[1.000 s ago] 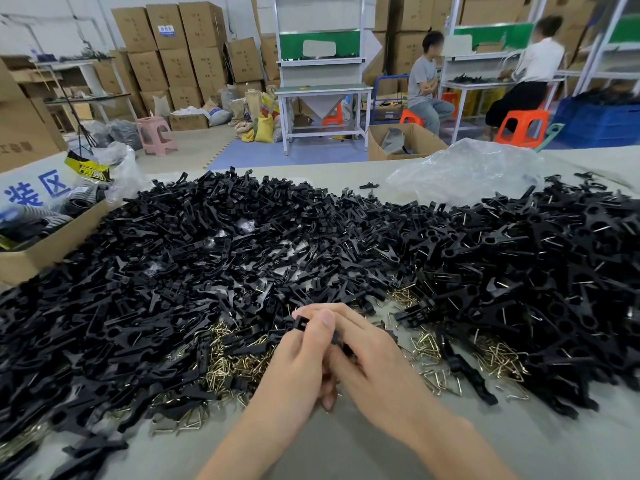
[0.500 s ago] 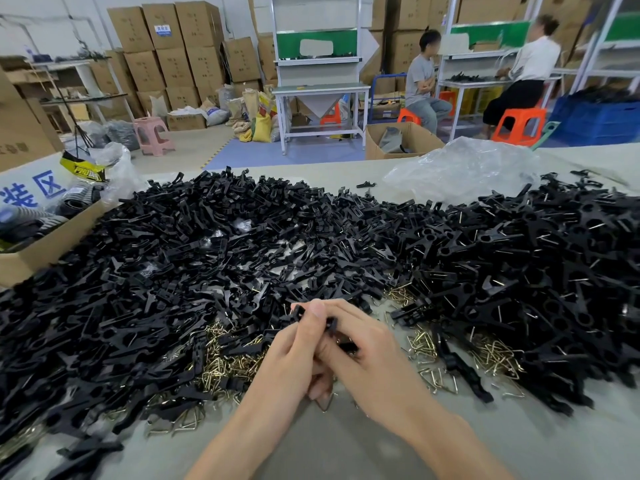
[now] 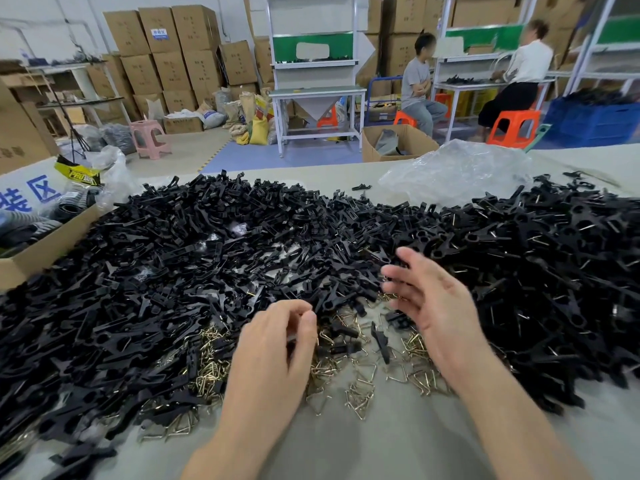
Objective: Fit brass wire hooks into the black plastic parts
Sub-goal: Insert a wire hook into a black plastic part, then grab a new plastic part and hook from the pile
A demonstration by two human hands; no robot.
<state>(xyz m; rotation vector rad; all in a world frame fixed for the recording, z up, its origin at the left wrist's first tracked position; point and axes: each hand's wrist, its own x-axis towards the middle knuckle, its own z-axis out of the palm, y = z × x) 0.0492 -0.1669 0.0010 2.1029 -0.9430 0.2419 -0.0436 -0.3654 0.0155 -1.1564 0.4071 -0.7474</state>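
A wide heap of black plastic parts (image 3: 166, 271) covers the left and middle of the table. A second heap (image 3: 540, 265) on the right shows brass wire in many of its parts. Loose brass wire hooks (image 3: 360, 393) lie scattered between the heaps, just past my hands. My left hand (image 3: 270, 355) hovers over the hooks with its fingers loosely curled, and I see nothing in it. My right hand (image 3: 436, 303) is blurred, with its fingers spread and empty, at the inner edge of the right heap.
An open cardboard box (image 3: 45, 251) stands at the table's left edge. A crumpled clear plastic bag (image 3: 457, 171) lies at the back right. The grey table (image 3: 381, 448) shows bare in front of me. Two people sit at benches far behind.
Earlier both hands held one black part together near the hooks. They have since parted: my right hand swung up and right and opened, and the part is gone from my hands.
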